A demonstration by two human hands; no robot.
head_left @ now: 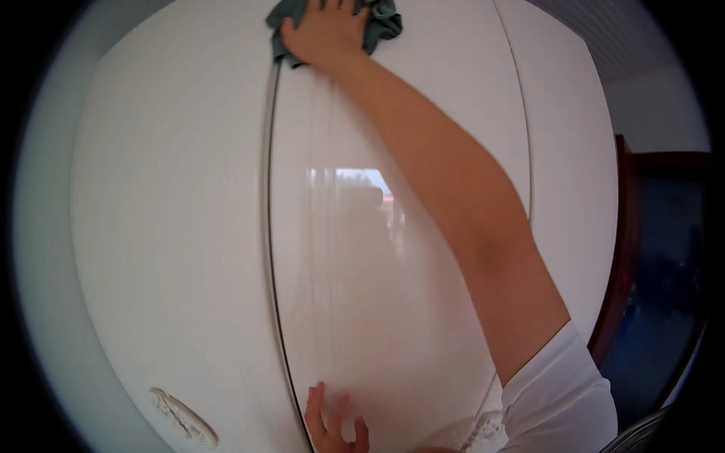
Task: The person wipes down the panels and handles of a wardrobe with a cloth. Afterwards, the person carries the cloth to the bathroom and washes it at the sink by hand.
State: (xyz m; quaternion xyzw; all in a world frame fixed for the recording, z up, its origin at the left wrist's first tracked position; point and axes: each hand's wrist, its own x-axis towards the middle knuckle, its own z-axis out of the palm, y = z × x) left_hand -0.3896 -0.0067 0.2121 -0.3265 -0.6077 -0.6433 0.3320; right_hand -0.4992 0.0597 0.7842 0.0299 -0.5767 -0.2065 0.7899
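White fabric sleeve; R hand splayed on crumpled dk-green cloth, glossy white door behind; L hand below, loosely spread. Wiping prob. underway; done/left unclear.

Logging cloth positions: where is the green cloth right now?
In the head view, the green cloth is at the top edge, just left of centre, under the right hand, against the white panels at the visible top of the dark seam.

At the right, a dark doorway is edged by a reddish-brown frame; above, a wall is seen.
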